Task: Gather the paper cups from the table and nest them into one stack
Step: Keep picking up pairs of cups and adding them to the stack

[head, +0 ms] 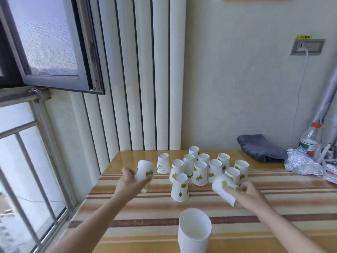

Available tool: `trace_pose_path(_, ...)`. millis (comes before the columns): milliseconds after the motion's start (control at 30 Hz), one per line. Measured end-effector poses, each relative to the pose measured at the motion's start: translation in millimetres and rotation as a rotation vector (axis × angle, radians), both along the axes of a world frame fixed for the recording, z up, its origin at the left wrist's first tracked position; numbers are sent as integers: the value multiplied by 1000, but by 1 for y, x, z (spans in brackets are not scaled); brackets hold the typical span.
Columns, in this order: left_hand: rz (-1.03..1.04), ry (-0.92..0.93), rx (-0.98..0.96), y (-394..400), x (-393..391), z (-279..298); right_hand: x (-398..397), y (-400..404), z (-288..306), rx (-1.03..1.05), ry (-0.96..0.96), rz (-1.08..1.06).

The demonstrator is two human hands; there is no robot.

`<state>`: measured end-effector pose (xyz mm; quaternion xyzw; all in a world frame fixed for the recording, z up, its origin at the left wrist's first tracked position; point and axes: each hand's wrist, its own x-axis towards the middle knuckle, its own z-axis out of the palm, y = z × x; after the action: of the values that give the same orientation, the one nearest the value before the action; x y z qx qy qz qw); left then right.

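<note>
1. So far I judge the job barely begun: my left hand [131,181] is wrapped around one paper cup [145,172], lifted and tilted, and my right hand [249,195] is closed on another leaf-print cup [223,188].
2. Nearest me stands the stack [194,232], mouth up; it seems only a few cups deep, though I cannot count them.
3. Left to gather: the cluster of upside-down cups [199,173] mid-table, some touching.
4. These sit on a striped tablecloth [155,214] over a wooden table [131,157].
5. Farther right lie a grey folded cloth [260,147], crumpled foil [302,164] and a plastic bottle [309,140]; an open window [49,42] is on my left.
</note>
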<state>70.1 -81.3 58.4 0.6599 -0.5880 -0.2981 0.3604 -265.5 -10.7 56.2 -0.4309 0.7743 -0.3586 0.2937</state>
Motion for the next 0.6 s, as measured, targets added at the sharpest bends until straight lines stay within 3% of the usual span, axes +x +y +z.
trace_pose_path(100,-184,464,18,48,-21,22,-8,33,-4,-98,-475,-82)
trace_pose_path(200,-356,626,14,86,-46,36,-1,65,-7,-141,-604,-41)
trace_pose_path(367,-523,438,-34,116,-70,33,10,105,1,-238,-612,15)
trace_pose_path(600,-558,204,-64,126,-70,18,29,112,33,-405,-495,109)
